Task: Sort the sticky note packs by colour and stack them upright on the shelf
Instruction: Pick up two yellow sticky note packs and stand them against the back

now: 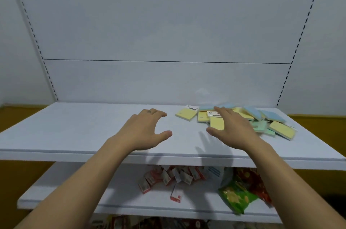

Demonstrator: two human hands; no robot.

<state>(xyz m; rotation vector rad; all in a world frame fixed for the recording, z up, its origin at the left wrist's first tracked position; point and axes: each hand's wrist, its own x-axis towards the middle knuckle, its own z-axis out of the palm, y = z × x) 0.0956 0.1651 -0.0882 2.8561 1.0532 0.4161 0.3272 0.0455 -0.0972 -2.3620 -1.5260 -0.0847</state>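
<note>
Sticky note packs [281,129]: yellow, blue and green, lying flat in a mixed heap at right rear of shelf [74,131]; none sorted, none upright, so task judged barely begun. Left hand [144,129] over bare shelf, fingers [159,114] spread, holding nothing. Right hand [230,131] above heap, fingers extended, gripping nothing.

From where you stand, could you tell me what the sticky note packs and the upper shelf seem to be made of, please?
Sticky note packs: matte pastel paper pads with thick block edges; any wrapper is unclear. Upper shelf: smooth white painted panel, probably metal, given the slotted uprights.
</note>
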